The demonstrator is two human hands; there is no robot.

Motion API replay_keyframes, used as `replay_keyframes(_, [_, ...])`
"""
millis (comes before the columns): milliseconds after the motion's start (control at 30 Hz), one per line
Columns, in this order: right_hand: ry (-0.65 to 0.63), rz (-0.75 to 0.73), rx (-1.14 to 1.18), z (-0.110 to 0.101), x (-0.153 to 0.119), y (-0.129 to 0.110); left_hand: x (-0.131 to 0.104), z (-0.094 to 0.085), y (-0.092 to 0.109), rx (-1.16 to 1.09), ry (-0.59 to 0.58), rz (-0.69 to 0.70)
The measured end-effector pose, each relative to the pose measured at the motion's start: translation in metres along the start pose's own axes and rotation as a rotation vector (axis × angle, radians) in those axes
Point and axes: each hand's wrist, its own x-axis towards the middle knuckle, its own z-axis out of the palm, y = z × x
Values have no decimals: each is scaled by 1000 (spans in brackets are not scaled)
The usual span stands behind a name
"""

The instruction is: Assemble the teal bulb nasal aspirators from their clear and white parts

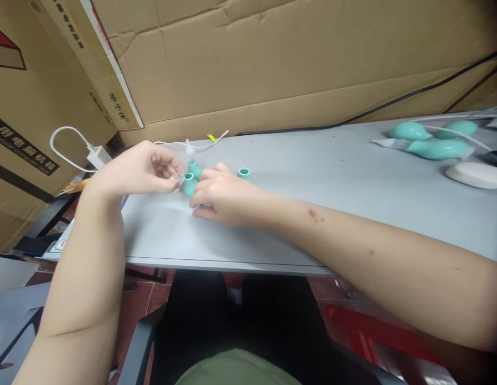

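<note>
A clear tip (177, 177) is pinched between the thumb and fingers of the left hand (162, 170), just left of the open neck of the front green bulb (189, 185), whose long axis is kept roughly upright above the table (304, 166). The bulb's right side is met by the half-curled fingers of the right hand (226, 195), though how firmly it is gripped cannot be told. Both hands are placed close about this bulb, with a rear green bulb (195, 170) seen just behind it.
</note>
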Motion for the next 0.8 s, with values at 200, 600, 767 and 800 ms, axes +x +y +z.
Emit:
replay_keyframes(200, [126,-14,6,-2,-1,3,4,6,2,102,-214,-25])
replay_keyframes(600, [421,22,145,-5,-1,24,-2,9,12,218,-51,10])
replay_keyframes(767, [475,28,141,-5,-1,30,3,9,1,178,431,148])
replay_keyframes(800, [484,33,138,-6,-1,31,8,11,-5,182,552,172])
